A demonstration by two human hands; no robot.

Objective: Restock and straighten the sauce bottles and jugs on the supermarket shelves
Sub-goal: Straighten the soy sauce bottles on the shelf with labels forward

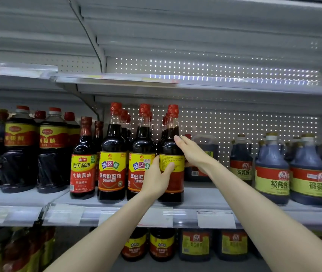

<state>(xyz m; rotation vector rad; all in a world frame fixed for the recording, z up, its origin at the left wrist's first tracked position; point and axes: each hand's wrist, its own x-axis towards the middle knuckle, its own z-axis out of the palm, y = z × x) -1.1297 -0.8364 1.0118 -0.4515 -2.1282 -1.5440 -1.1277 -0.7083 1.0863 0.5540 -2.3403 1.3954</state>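
A dark soy sauce bottle (172, 146) with a red cap and a yellow-and-red label stands on the middle shelf (203, 199), its label turned partly away from me. My left hand (159, 177) grips its lower body over the label, thumb across the front. My right hand (192, 152) wraps round its right shoulder, fingers reaching behind. To its left, two matching bottles (113, 154) (142, 154) face forward, with more in rows behind them.
Left of these stand a smaller red-label bottle (83, 163) and large dark bottles (52, 152). Handled jugs (271, 169) fill the shelf's right side, and another jug (205, 154) sits back behind my right hand. The upper shelf (195, 81) holds nothing. More bottles (162, 244) stand below.
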